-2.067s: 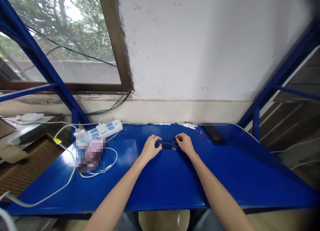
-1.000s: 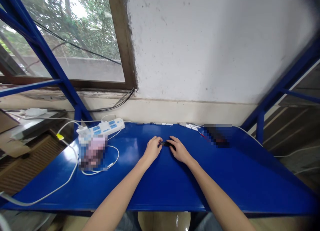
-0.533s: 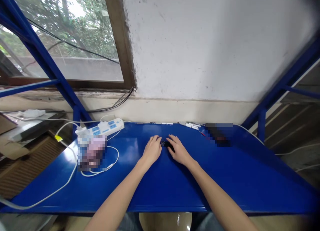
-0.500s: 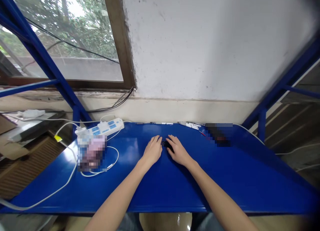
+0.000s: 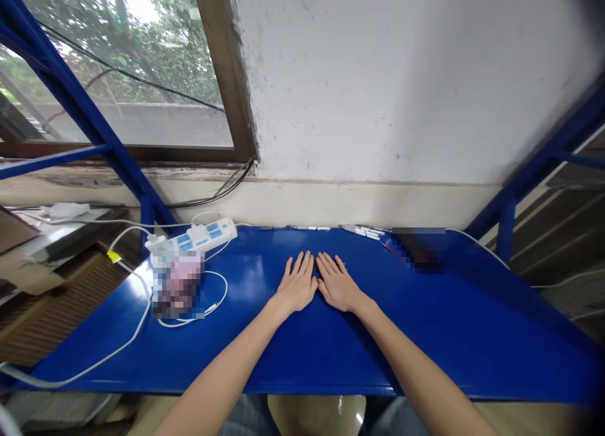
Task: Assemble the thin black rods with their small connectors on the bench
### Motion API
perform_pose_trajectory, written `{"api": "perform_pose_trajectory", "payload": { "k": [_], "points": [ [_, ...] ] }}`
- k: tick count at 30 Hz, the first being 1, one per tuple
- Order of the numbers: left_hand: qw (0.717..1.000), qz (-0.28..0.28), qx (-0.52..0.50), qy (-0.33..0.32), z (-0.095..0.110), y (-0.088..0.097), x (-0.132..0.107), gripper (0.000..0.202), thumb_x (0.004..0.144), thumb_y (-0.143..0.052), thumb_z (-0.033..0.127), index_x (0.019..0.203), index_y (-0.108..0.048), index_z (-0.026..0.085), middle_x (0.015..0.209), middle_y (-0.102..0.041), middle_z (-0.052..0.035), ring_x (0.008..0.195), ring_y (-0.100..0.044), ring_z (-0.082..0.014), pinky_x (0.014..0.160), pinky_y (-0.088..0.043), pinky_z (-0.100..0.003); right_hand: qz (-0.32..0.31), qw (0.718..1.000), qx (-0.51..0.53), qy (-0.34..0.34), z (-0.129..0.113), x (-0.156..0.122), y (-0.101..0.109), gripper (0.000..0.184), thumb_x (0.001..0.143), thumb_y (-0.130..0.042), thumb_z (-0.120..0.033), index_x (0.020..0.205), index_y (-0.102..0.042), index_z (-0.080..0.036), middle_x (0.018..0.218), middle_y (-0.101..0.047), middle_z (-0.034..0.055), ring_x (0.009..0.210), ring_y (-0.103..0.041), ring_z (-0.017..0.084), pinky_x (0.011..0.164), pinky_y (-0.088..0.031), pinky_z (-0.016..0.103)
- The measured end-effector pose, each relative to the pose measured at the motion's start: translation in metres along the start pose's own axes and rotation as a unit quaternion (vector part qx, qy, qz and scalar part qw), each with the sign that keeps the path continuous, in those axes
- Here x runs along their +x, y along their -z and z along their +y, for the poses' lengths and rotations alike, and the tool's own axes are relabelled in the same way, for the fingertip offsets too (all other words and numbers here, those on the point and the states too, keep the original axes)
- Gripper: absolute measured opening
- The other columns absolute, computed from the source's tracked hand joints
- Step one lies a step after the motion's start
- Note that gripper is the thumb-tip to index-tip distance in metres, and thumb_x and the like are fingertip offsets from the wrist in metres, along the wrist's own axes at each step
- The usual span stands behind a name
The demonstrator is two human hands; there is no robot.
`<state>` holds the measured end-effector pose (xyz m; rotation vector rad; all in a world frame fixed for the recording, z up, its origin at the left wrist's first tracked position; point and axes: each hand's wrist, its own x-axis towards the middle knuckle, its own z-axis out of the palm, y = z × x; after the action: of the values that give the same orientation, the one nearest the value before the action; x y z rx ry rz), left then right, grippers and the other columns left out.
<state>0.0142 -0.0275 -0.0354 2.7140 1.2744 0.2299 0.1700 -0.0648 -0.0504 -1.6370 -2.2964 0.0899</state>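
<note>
My left hand point(image 5: 297, 283) and my right hand point(image 5: 336, 283) lie flat, palms down, side by side in the middle of the blue table point(image 5: 425, 335). The fingers of both hands are stretched out and point toward the wall. Their thumbs almost touch. Only a sliver of something dark shows in the gap between the hands; the thin black pieces are otherwise out of sight. Neither hand grips anything.
A white power strip point(image 5: 193, 235) with white cables point(image 5: 142, 316) lies at the table's back left, beside a blurred pink object point(image 5: 178, 283). Small white sticks point(image 5: 366, 232) and a blurred dark object point(image 5: 418, 248) lie along the back edge. Blue frame posts stand at both sides.
My hands came together over the thin black pieces, then flattened out with fingers straight. The black pieces that lay between them are now covered.
</note>
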Motion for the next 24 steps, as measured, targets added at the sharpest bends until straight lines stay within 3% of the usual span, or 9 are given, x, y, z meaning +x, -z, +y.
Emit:
{"api": "perform_pose_trajectory", "payload": {
  "k": [14,24],
  "points": [
    [0.996,-0.006,0.002,0.086,-0.018,0.009,0.004,0.058,0.094,-0.026,0.030,0.146,-0.025,0.007,0.155,-0.017,-0.0142,0.144,-0.011,-0.0273,0.116,-0.011,-0.052,0.000,0.992,-0.023,-0.126,0.023,0.001,0.008,0.060,0.093,-0.029,-0.036,0.144,-0.031,-0.003,0.152,-0.024,0.0170,0.143,-0.017,0.027,0.116,-0.007,0.050],
    [0.996,0.038,-0.026,0.074,-0.017,0.015,0.007,0.052,0.087,-0.039,0.021,0.138,-0.042,0.009,0.146,-0.039,-0.0159,0.140,-0.028,-0.0268,0.115,-0.018,-0.050,0.042,0.989,0.009,-0.143,0.020,0.003,0.014,0.055,0.091,-0.030,-0.028,0.141,-0.037,-0.006,0.148,-0.036,0.0158,0.140,-0.026,0.025,0.116,-0.008,0.049]
  ]
}}
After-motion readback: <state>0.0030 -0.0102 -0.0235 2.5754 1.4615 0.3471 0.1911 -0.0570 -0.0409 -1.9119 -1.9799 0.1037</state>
